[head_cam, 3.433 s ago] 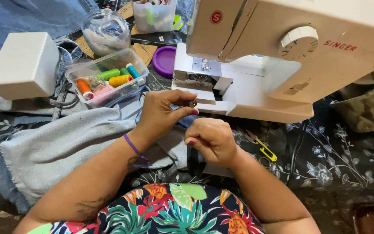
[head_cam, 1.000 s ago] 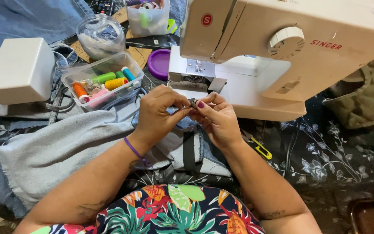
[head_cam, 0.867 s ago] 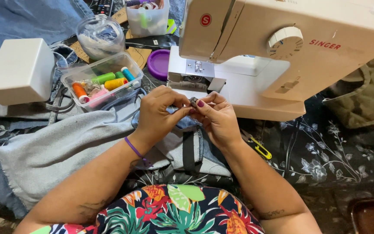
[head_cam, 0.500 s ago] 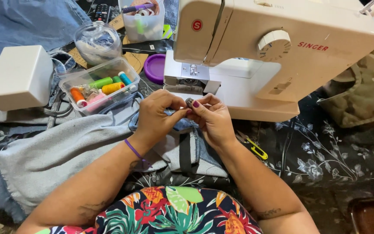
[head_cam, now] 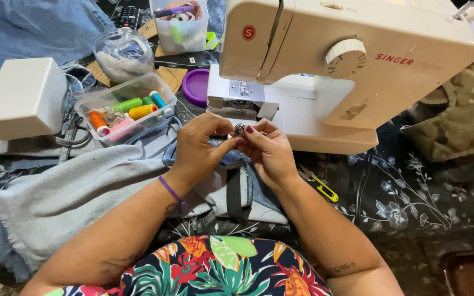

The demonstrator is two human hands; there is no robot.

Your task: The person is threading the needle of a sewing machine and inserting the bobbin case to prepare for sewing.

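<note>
My left hand and my right hand meet in front of a cream sewing machine. Between their fingertips they pinch a small round metal part, likely a bobbin. Both hands hover over light blue denim fabric spread across my lap and the table. A purple band circles my left wrist. The machine's needle area lies just beyond the hands.
A clear box of coloured thread spools sits left of the machine, a white box farther left. A purple lid, a clear round container and a tub of supplies stand behind. Yellow-handled snips lie on the right.
My right hand rose from the fabric to join my left hand at the small metal part. Since then both hands have stayed together; the view has shifted slightly.
</note>
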